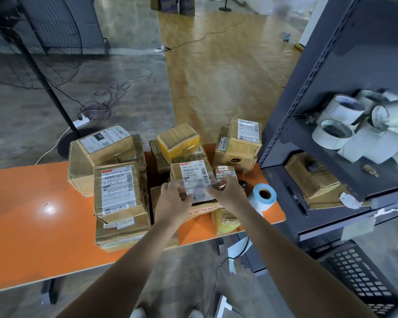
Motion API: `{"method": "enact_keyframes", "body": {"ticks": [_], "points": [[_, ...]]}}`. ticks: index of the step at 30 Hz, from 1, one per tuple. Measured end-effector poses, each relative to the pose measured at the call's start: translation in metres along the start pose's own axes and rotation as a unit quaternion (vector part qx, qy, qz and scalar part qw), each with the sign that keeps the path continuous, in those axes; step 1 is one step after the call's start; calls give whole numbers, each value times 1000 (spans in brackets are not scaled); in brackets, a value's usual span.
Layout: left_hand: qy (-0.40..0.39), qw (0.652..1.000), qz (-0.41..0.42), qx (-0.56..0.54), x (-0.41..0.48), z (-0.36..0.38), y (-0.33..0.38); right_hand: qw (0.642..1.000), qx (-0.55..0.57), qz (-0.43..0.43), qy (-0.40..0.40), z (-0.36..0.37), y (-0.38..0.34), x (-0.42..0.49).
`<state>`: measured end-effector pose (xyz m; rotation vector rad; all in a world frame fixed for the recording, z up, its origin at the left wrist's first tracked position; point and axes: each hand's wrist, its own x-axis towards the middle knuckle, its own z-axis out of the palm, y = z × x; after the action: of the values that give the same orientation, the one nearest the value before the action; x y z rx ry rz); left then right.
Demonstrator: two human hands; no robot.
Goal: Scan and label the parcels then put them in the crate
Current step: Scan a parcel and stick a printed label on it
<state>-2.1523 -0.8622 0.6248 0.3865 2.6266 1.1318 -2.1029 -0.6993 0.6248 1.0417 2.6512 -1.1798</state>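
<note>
- Head view: centre parcel [191, 169], brown carton with a printed waybill on top, sits on the orange counter [32, 214], on top of other cartons.
- Left hand [172, 198] at the centre parcel's near-left edge, fingertips pinching the left side of a pale label [197, 191].
- Right hand [228, 191] at the centre parcel's near-right edge, pinching the label's right side.
- Label held flat between both hands, over the near part of the centre parcel's top; can't tell if it is stuck down.
- Tall parcel [117, 189] just left of the centre parcel, waybill up, stacked on a flatter carton.
- Yellow-taped parcel [178, 138] right behind the centre parcel, tilted.
- Small parcel [225, 173] touching the centre parcel's right side, partly hidden by the right hand.
- Label roll [263, 195], blue and white, right of the centre parcel near the counter's end, lying on its side.
- Dark object between the centre parcel and the label roll, mostly hidden, can't tell what.
- Yellow bag [225, 221] near-right of the centre parcel, at the counter's front edge.
- Crate [359, 278], black with perforated walls, on the floor well to the near-right of the centre parcel, under the grey shelf [331, 65].
- Tape rolls [340, 120] on the shelf, far right of the centre parcel.
</note>
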Motion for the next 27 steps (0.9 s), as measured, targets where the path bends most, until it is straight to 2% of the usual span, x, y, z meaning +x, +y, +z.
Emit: {"method": "enact_keyframes", "body": {"ticks": [4,7,14,20,27], "points": [[1,987,-120,-107,9,3,4,998,56,12,-14,1,0,-2],[-1,979,-152,-136,12,5,2,996,86,6,-18,0,2,-4],[34,973,-111,-201,2,-2,13,986,164,-15,37,-11,-2,-19],[-9,951,-91,-296,-25,-22,25,964,252,-3,83,-25,-11,-59],[-70,945,-20,-318,-85,-39,37,932,293,9,211,-25,-6,-145]]}}
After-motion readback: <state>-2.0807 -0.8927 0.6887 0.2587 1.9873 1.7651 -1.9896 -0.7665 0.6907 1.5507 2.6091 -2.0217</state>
